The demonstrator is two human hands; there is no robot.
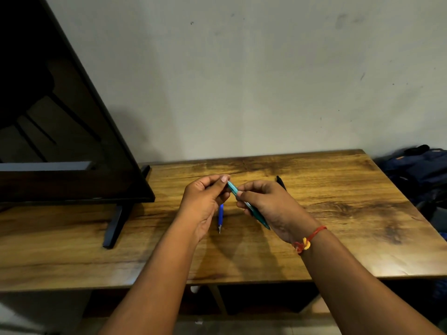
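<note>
Both hands meet above the table (314, 213), left hand (203, 204) and right hand (268, 206) pinching a teal pen (232, 188).

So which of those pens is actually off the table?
The teal pen, held between both hands: the left hand pinches its far end, the right hand grips its middle. The blue pen and the black pen lie on the table.

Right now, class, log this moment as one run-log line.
left hand: pinches teal pen top end | right hand: grips its barrel | blue pen: lies on table below hands
</note>
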